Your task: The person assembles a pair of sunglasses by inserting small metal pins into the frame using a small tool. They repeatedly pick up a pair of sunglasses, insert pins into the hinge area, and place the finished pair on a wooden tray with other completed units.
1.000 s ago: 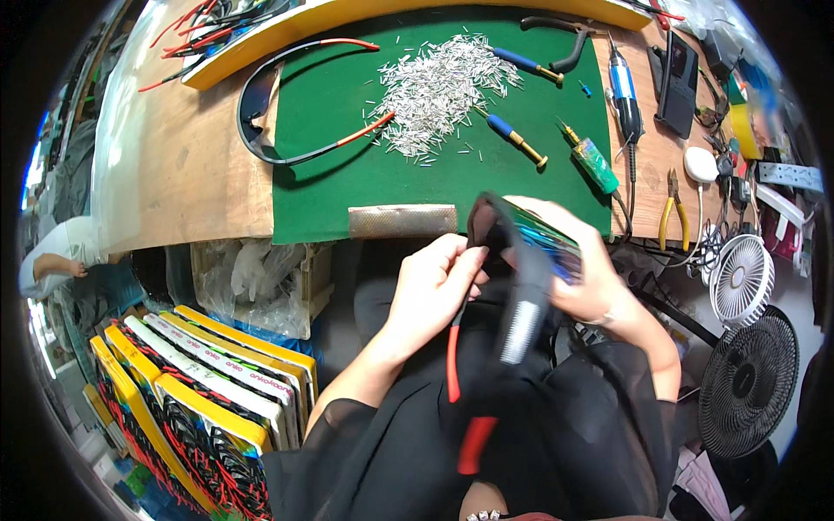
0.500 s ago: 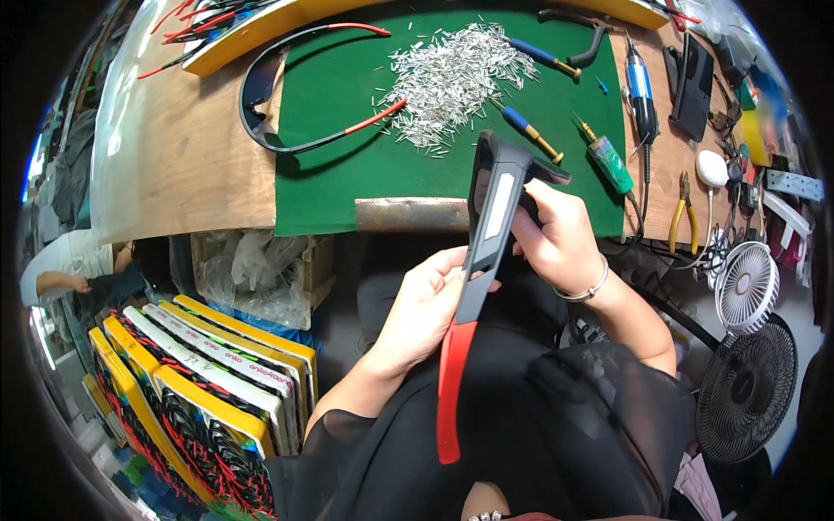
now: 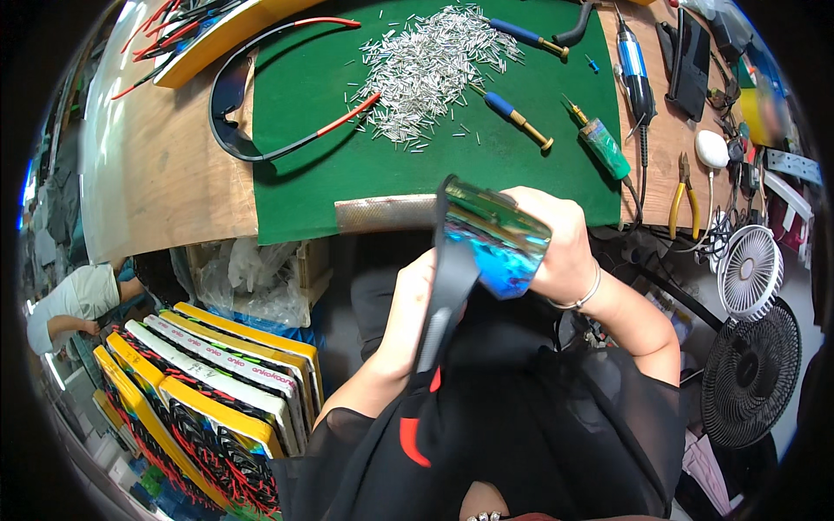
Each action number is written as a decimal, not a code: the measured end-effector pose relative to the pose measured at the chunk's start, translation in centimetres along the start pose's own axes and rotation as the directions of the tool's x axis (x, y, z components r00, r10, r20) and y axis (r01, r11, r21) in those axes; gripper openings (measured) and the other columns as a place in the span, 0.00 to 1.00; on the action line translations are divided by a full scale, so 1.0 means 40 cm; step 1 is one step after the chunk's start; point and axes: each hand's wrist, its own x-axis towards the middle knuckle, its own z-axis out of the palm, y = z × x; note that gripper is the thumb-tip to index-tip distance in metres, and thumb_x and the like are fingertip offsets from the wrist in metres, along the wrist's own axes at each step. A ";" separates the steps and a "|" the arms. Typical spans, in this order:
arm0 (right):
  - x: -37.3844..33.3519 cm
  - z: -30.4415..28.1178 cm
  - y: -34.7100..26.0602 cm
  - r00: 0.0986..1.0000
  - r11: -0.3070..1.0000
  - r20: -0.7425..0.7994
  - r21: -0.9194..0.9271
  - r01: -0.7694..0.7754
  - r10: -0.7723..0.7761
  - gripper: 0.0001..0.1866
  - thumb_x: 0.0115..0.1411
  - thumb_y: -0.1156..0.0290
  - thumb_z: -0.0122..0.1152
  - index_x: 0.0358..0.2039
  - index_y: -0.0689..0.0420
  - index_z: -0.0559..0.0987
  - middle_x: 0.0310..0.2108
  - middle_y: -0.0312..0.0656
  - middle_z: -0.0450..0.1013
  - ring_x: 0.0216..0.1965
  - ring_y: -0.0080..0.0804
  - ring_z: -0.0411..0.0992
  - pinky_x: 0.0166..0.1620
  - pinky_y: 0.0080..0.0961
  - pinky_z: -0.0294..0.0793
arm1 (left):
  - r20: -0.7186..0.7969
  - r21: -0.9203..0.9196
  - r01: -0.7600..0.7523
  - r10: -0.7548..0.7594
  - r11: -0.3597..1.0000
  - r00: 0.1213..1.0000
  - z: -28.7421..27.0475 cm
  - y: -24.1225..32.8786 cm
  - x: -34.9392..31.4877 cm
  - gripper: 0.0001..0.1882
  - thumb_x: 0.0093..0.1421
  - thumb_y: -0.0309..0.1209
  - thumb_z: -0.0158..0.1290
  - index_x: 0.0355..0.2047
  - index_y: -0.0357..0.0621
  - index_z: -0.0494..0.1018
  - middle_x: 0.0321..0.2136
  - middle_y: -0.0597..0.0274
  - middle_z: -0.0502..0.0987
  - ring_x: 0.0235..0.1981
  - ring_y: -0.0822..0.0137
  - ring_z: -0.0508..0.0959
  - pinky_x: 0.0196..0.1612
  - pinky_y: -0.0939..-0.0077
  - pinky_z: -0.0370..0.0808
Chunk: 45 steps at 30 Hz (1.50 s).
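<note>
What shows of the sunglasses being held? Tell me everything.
The sunglasses have a mirrored lens, gold and blue, and dark, plastic-looking arms with red ends. They are held tilted, arms pointing toward the black clothing. The right hand grips the lens side; the left hand is partly behind one arm.

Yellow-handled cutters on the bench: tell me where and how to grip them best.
Take the cutters by both yellow handles, probably from the near side of the bench: the handles splay toward that edge, while the dark tips point away.
</note>
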 end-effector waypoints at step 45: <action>0.001 -0.047 -0.014 0.861 0.922 0.351 -0.012 -0.388 0.367 0.24 0.47 0.78 0.56 0.48 0.63 0.68 0.38 0.44 0.67 0.29 0.31 0.67 0.34 0.22 0.68 | 0.165 -0.145 0.031 -0.007 0.989 0.986 -0.029 -0.067 0.078 0.12 0.61 0.36 0.43 0.29 0.38 0.66 0.16 0.62 0.72 0.10 0.79 0.62 0.13 0.84 0.58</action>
